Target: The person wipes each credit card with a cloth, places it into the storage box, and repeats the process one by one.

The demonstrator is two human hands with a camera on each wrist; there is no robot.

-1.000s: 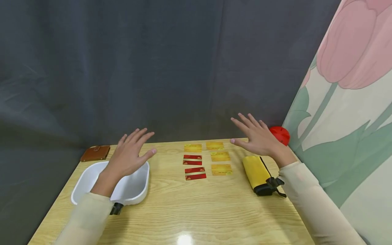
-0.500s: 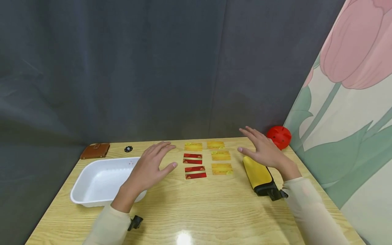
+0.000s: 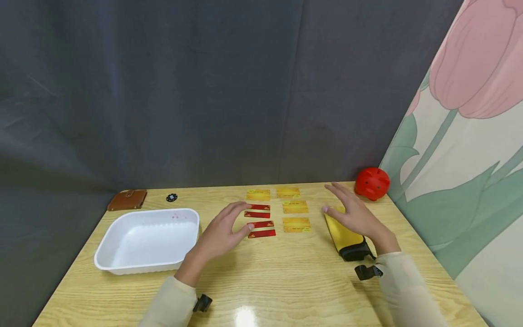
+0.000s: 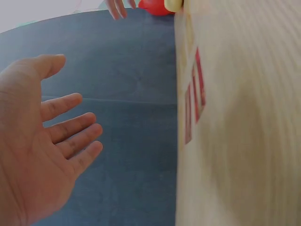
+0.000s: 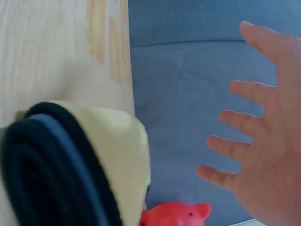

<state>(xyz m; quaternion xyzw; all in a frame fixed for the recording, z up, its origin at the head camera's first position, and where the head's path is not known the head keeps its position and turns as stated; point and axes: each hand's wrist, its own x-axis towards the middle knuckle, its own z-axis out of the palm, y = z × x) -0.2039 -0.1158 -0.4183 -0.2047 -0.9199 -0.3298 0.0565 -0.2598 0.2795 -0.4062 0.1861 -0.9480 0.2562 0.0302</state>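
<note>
My left hand (image 3: 218, 234) is held over the table with relaxed fingers and nothing in it. In the head view its fingertips overlap the left ends of two red cards (image 3: 262, 229), which lie one behind the other. Four-finger spread shows in the left wrist view, the palm bare. To the right of the red cards lie several yellow cards (image 3: 296, 225). My right hand (image 3: 357, 215), also holding nothing, hovers over a yellow pouch with black trim (image 3: 343, 236) and hides part of it. The right wrist view shows the pouch (image 5: 113, 150) apart from the fingers.
A white plastic tub (image 3: 143, 245) stands at the left. Behind it are a brown leather wallet (image 3: 127, 200) and a black-and-white poker chip (image 3: 171, 197). A red piggy bank (image 3: 372, 184) sits at the back right, by the flowered wall. A dark curtain (image 3: 229, 100) hangs behind the table.
My left hand has moved right and nearer, from over the white tub to the red cards, uncovering the poker chip. My right hand has come lower and slightly right, over the yellow pouch.
</note>
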